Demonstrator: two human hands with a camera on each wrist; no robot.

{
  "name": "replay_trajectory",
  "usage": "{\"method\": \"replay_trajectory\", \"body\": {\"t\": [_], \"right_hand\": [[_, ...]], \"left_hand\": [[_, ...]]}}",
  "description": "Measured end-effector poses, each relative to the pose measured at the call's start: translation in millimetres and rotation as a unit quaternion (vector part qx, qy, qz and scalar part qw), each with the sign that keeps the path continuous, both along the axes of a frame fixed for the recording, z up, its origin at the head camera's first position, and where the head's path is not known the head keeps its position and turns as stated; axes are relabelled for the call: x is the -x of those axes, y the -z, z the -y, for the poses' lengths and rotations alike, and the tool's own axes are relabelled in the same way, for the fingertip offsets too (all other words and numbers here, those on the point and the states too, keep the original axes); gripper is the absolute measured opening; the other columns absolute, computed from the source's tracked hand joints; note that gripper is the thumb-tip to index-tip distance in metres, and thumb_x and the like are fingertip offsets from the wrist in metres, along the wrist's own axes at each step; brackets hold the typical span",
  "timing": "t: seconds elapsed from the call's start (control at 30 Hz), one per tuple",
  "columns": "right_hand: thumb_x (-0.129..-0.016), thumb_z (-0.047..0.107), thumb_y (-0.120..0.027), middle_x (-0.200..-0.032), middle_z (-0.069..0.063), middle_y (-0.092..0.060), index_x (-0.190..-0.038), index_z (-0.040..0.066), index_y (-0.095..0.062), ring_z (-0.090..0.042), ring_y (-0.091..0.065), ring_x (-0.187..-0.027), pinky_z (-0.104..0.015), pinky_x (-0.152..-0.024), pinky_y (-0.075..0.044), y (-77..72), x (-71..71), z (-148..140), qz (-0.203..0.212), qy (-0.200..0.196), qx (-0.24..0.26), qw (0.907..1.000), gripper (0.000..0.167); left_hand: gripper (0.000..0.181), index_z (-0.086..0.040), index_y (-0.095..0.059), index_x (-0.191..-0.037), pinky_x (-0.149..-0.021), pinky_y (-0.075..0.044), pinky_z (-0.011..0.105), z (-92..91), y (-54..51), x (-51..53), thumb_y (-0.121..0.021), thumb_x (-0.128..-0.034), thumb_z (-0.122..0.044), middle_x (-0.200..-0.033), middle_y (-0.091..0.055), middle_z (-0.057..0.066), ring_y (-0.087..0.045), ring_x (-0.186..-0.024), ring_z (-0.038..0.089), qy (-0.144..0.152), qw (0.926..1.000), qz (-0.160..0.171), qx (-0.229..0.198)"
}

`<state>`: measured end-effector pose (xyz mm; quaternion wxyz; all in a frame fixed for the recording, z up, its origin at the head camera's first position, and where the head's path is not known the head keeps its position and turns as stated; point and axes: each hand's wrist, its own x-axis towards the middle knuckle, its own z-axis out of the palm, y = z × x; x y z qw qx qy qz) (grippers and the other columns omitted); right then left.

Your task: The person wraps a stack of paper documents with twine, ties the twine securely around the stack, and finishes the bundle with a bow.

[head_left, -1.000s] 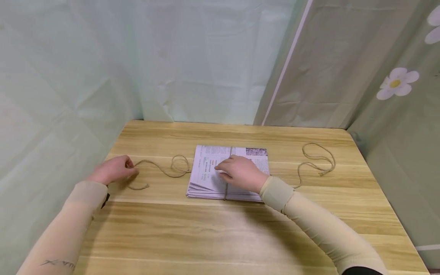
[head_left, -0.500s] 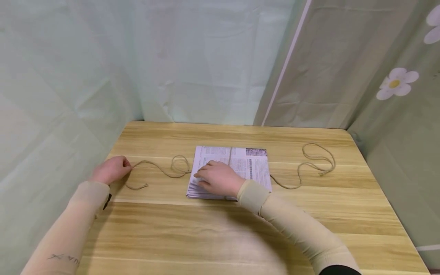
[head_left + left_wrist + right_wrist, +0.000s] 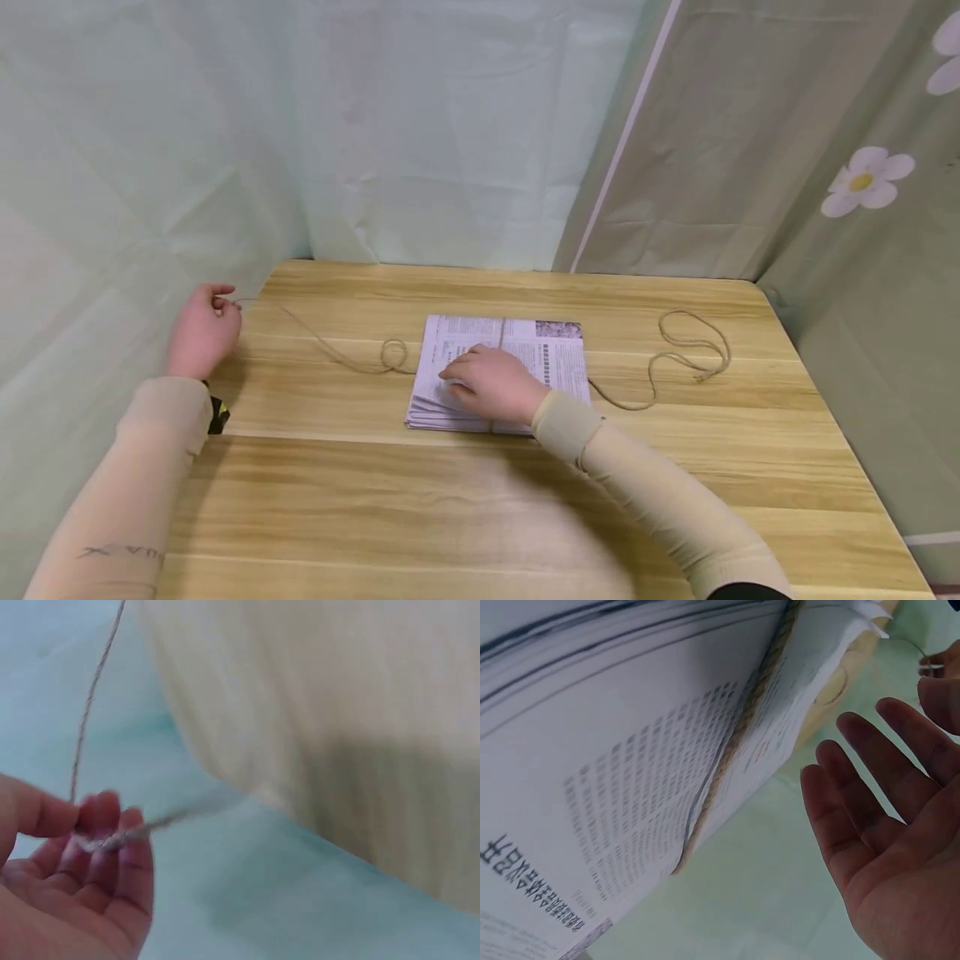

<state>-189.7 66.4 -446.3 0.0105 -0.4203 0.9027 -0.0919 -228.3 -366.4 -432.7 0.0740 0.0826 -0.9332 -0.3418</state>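
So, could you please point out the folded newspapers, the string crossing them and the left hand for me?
Folded newspapers (image 3: 561,360): head view, right half of the top sheet.
String (image 3: 748,714): right wrist view, the stretch crossing the newspapers.
Left hand (image 3: 204,333): head view, back of the hand.

The pale yellow-tan wooden tabletop (image 3: 360,508) is streaked with darker brown grain parallel to its far edge. On it, the flat stack of whitish, lilac-tinged folded newspapers (image 3: 566,367) bears dark columns of print and a purplish-grey picture (image 3: 558,330) toward the far right. Tan-brown twisted twine (image 3: 748,712) crosses the print. Beyond the far edge, the pale mint sheet (image 3: 450,150) meets greyish taupe along a whitish stripe; beyond the right edge, a white-petalled flower (image 3: 892,171) has a yellow centre.
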Motion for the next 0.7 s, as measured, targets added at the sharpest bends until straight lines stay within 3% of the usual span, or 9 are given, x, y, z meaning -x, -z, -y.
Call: {"method": "replay_trajectory", "body": {"t": [0.1, 0.2, 0.3, 0.37, 0.5, 0.6, 0.7], "right_hand": [[-0.104, 0.029, -0.061, -0.125, 0.002, -0.071, -0.127, 0.015, -0.073, -0.02, -0.062, -0.12, -0.036, -0.104, -0.047, -0.9, 2.3, -4.3, 0.005, 0.008, 0.009, 0.9999, 0.029], [-0.104, 0.029, -0.06, -0.125, 0.003, -0.071, -0.126, 0.016, -0.073, -0.02, -0.062, -0.12, -0.035, -0.103, -0.047, -0.8, 3.5, -7.6, 0.009, 0.017, 0.016, 0.9997, 0.028], [-0.104, 0.029, -0.06, -0.124, 0.003, -0.072, -0.126, 0.016, -0.073, -0.02, -0.063, -0.118, -0.035, -0.103, -0.047, -0.4, 4.0, -10.4, 0.009, 0.019, 0.024, 0.9995, 0.028], [-0.104, 0.029, -0.06, -0.123, 0.003, -0.072, -0.125, 0.016, -0.073, -0.02, -0.063, -0.117, -0.035, -0.102, -0.048, 0.2, 4.2, -11.4, 0.007, 0.019, 0.025, 0.9995, 0.028], [-0.105, 0.029, -0.06, -0.123, 0.002, -0.072, -0.125, 0.015, -0.073, -0.019, -0.064, -0.118, -0.035, -0.104, -0.046, 0.6, 3.9, -12.0, 0.01, 0.017, 0.026, 0.9995, 0.028], [-0.105, 0.029, -0.06, -0.124, 0.002, -0.072, -0.126, 0.015, -0.073, -0.019, -0.063, -0.119, -0.035, -0.106, -0.045, 1.2, 3.7, -12.4, 0.015, 0.02, 0.026, 0.9993, 0.028], [-0.105, 0.03, -0.06, -0.124, 0.002, -0.072, -0.125, 0.016, -0.073, -0.019, -0.063, -0.119, -0.035, -0.105, -0.046, 1.8, 3.7, -13.8, 0.016, 0.028, 0.025, 0.9992, 0.028]], "left_hand": [[0.05, 0.002, -0.045, -0.15, -0.061, -0.044, 0.021, -4.2, -12.4, 2.7, -0.03, -0.1082, -0.022, -0.129, -0.058, 0.021, -0.054, -0.086, 0.006, -0.04, 0.9972, -0.056, -0.029], [0.044, -0.002, -0.057, -0.142, -0.069, -0.041, 0.016, -6.1, -20.9, 7.9, -0.037, -0.1092, -0.023, -0.122, -0.063, 0.01, -0.049, -0.083, -0.007, -0.084, 0.9882, -0.118, -0.05], [0.039, -0.004, -0.067, -0.132, -0.077, -0.038, 0.021, -7.6, -26.9, 10.4, -0.046, -0.1079, -0.026, -0.113, -0.065, 0.002, -0.048, -0.087, -0.002, -0.103, 0.981, -0.158, -0.045], [0.037, -0.005, -0.071, -0.127, -0.081, -0.034, 0.026, -9.0, -27.5, 10.1, -0.051, -0.1065, -0.029, -0.109, -0.062, 0.001, -0.044, -0.09, 0.003, -0.097, 0.9819, -0.162, -0.02], [0.04, -0.007, -0.073, -0.126, -0.079, -0.036, 0.031, -15.8, -24.1, 5.8, -0.053, -0.1054, -0.034, -0.11, -0.06, 0.008, -0.045, -0.091, 0.012, -0.046, 0.9897, -0.135, 0.008], [0.044, -0.01, -0.071, -0.129, -0.07, -0.041, 0.027, -23.8, -21.1, 4.6, -0.049, -0.1046, -0.039, -0.116, -0.064, 0.011, -0.051, -0.089, 0.011, -0.026, 0.9936, -0.108, -0.021], [0.05, -0.012, -0.067, -0.135, -0.072, -0.042, 0.024, -32.2, -22.3, 6.1, -0.047, -0.1034, -0.045, -0.119, -0.065, 0.007, -0.054, -0.092, 0.007, -0.024, 0.9946, -0.084, -0.056]]}}
